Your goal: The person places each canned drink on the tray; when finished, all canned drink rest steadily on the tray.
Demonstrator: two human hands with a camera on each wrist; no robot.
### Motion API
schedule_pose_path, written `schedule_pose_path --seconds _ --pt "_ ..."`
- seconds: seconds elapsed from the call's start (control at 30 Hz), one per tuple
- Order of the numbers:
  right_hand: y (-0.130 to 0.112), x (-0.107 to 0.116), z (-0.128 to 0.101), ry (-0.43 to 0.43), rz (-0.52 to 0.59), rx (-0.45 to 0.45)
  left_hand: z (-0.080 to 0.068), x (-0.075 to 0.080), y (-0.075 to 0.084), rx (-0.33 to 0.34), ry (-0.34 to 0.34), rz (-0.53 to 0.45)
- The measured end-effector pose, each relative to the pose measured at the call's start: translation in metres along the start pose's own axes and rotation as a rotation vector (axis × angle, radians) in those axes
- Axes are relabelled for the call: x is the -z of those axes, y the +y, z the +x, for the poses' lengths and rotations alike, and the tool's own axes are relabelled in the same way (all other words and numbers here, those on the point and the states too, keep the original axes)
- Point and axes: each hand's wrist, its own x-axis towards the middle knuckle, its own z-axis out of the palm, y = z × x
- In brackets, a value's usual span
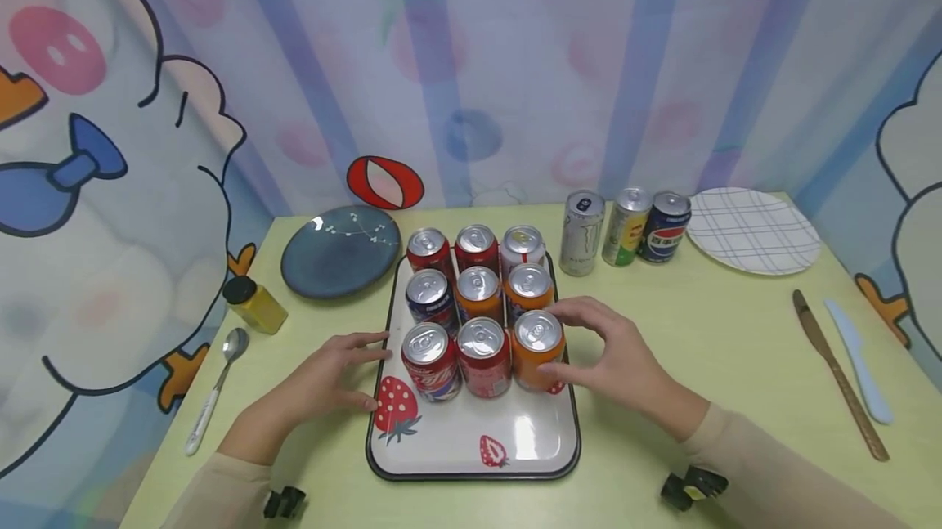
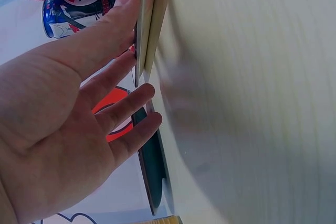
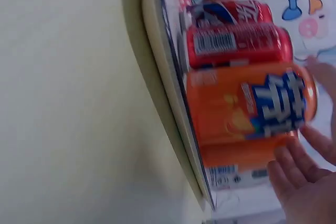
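The orange can [image 1: 538,349] stood at the front right corner of a three-by-three block of cans on the strawberry tray [image 1: 471,443], touching the red can [image 1: 483,356] beside it. Our right hand [image 1: 614,357] lay around its outer side, thumb low against the can wall and fingers arched near the rim; we judged this a step of setting or nudging that can into line. Whether the fingers actually pinched it we could not tell, since in the right wrist view the fingertips [image 3: 294,169] looked spread and just off the label. Our left hand [image 1: 324,378] rested flat on the green table [image 1: 699,333], fingers straight and slightly apart, tips at the tray's left edge. The next move seemed to call for a light, square touch, so the neighbours stayed upright. The left wrist view showed the thumb [image 2: 113,30] pressed against the tray rim, which the head view hid; only the head view showed three more cans [image 1: 625,226] standing well apart behind the tray
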Motion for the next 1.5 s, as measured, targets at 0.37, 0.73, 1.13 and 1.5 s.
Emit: schedule_pose_path --seconds 0.37,0.73,1.13,1.5 --pt "0.052 0.088 0.039 0.393 -0.170 -0.032 -0.002 0.001 0.001 -0.001 0.011 -0.009" --pt "0.113 0.139 0.072 0.342 -0.256 -0.285 0.002 0.000 0.003 0.040 -0.009 -0.023" --pt "0.119 0.143 0.070 0.303 -0.226 -0.388 0.000 0.001 0.006 0.043 -0.010 -0.012" --pt "0.069 0.120 0.011 0.349 -0.230 -0.355 0.001 -0.001 0.003 0.047 -0.005 -0.003"
